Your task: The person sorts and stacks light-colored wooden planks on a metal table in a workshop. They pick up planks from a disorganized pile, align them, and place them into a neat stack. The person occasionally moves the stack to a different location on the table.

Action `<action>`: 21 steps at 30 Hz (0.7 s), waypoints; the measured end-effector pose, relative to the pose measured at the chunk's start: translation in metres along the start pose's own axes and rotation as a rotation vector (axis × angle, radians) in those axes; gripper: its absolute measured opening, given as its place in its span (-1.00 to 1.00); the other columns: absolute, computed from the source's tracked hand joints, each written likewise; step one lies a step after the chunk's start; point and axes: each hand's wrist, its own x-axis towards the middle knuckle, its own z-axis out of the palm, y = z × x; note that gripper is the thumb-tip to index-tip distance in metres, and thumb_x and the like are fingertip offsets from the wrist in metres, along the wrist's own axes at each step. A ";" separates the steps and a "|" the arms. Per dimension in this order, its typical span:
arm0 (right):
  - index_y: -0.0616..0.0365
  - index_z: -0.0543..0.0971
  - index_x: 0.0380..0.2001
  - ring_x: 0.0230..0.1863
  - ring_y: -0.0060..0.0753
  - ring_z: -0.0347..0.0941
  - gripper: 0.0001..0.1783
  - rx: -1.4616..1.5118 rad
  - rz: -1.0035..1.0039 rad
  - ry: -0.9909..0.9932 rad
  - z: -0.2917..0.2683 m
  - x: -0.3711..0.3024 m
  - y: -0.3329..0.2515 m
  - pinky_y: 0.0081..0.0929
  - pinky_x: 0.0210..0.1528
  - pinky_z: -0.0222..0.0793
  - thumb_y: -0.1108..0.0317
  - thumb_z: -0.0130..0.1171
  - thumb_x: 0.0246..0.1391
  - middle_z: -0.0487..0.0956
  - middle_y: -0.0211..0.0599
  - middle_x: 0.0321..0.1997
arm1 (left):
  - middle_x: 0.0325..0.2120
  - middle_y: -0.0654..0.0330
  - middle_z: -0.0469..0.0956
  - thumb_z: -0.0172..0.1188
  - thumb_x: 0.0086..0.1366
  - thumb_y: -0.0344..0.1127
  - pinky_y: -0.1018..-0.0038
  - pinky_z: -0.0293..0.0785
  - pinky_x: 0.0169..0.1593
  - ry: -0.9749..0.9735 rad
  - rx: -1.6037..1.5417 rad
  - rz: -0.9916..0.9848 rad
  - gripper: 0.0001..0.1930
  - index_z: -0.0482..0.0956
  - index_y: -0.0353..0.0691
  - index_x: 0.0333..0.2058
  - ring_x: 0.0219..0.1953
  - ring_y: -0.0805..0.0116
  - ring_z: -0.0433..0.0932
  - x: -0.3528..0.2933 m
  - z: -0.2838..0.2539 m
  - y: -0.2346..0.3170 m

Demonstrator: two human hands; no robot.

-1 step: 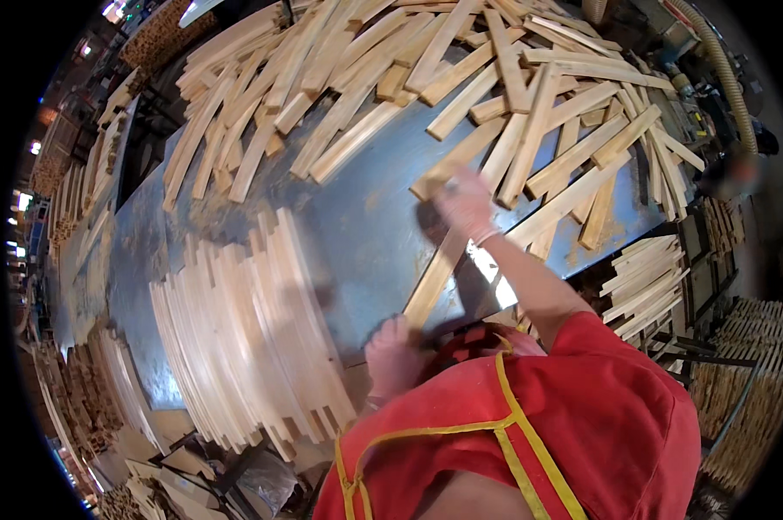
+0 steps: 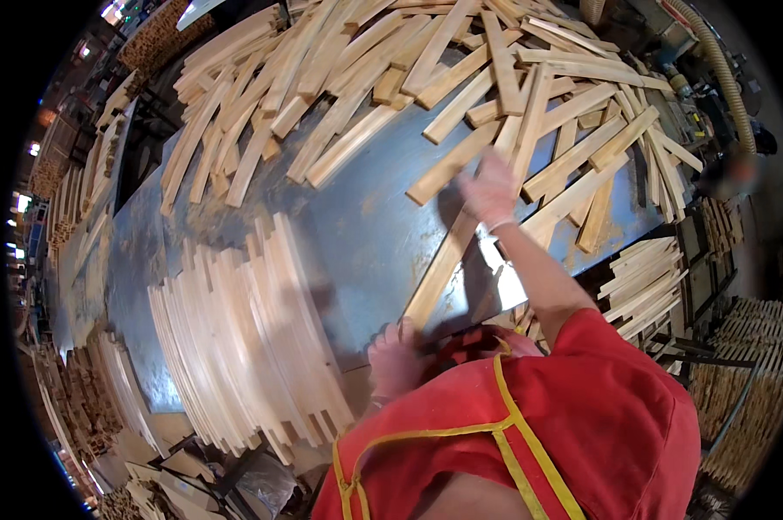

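A pale wooden slat [image 2: 439, 273] slants from the table's near edge up toward the loose pile. My left hand [image 2: 394, 357] is closed around its near end, fingers bent over the wood. Farther up, my right hand [image 2: 488, 192] lies across the same slat with its fingers bent over it, covering that part. Just left of the right hand is the end of another loose slat [image 2: 452, 165]. Whether the held slat continues past my right hand among the other slats cannot be made out.
A blue-grey metal table [image 2: 357, 251] lies under everything. Many loose slats [image 2: 348, 78] are heaped across its far side. A row of slats [image 2: 244, 338] lies side by side at left. More stacked strips [image 2: 643, 282] stand at right, and a ribbed hose [image 2: 725, 78] hangs behind.
My right hand has moved a little right and away from me, uncovering the end of the neighbouring loose slat and more of the held one. My left hand stays at the near end.
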 end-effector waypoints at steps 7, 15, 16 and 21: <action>0.27 0.36 0.35 0.10 -0.06 0.61 -0.19 0.716 0.348 0.023 0.008 0.105 0.168 -0.19 0.16 0.53 0.19 0.46 0.13 0.64 -0.03 0.08 | 0.12 0.07 0.62 0.38 0.34 -0.19 0.07 0.60 0.08 -0.385 -0.606 -0.204 -0.34 0.44 -0.03 0.39 0.05 -0.03 0.68 -0.015 0.007 -0.019; 0.20 0.58 0.03 -0.65 -0.64 0.34 -0.63 1.268 0.507 -0.395 0.061 0.022 0.119 -0.57 -0.65 0.16 0.43 0.43 0.18 0.55 -0.46 -0.42 | 0.26 0.10 0.54 0.32 0.36 -0.47 0.23 0.54 0.21 0.175 -1.051 -0.637 -0.40 0.46 -0.20 0.36 0.19 0.15 0.60 -0.097 0.060 -0.083; 0.21 0.60 0.02 -0.64 -0.63 0.34 -0.64 1.183 0.442 -0.499 0.055 0.002 0.102 -0.57 -0.64 0.16 0.41 0.44 0.19 0.55 -0.44 -0.41 | 0.24 0.11 0.54 0.29 0.36 -0.46 0.20 0.53 0.21 0.276 -0.736 -0.627 -0.44 0.48 -0.20 0.33 0.19 0.13 0.58 -0.107 0.062 -0.091; 0.02 0.47 0.34 0.04 -0.26 0.56 -0.36 -0.126 -0.286 -0.443 0.034 -0.053 0.050 -0.23 0.08 0.48 0.37 0.31 0.17 0.63 -0.25 0.07 | 0.19 0.02 0.51 0.22 0.31 -0.27 -0.02 0.44 0.15 0.505 0.354 -0.382 -0.52 0.54 -0.17 0.20 0.19 -0.12 0.48 -0.105 0.023 -0.103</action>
